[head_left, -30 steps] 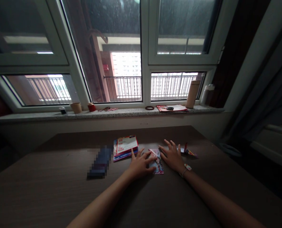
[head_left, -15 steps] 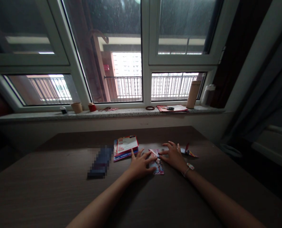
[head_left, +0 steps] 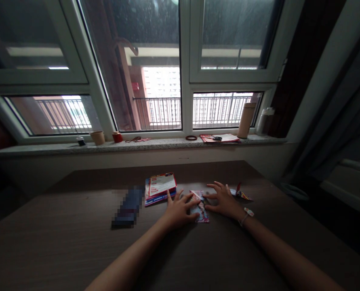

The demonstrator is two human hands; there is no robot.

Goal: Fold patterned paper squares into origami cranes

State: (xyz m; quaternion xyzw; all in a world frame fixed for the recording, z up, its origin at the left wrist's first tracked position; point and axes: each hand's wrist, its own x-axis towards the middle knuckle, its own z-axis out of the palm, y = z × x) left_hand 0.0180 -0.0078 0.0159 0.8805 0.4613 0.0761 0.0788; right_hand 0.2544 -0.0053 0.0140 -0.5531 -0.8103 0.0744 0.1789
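A small folded piece of colourful printed paper (head_left: 202, 213) lies flat on the brown table, its upper end creased into a pale flap. My left hand (head_left: 181, 209) rests over its left side, fingers spread and pressing on it. My right hand (head_left: 224, 200), with a bracelet at the wrist, is at the paper's right edge, fingers apart and the tips at or near the edge. Whether those tips touch the paper I cannot tell. Just beyond the right hand sits a small folded paper piece (head_left: 243, 195) with a red tip.
Left of the paper lies a stack of printed sheets (head_left: 161, 186), with a dark blurred-out object (head_left: 128, 210) beside it. On the windowsill (head_left: 167, 144) stand a paper cup (head_left: 97, 138), a red container (head_left: 117, 137), scissors (head_left: 217, 138) on papers, and two bottles, one tan (head_left: 246, 121).
My right hand has shifted slightly, its wrist and forearm moving to the right. My left hand and the paper stay in place.
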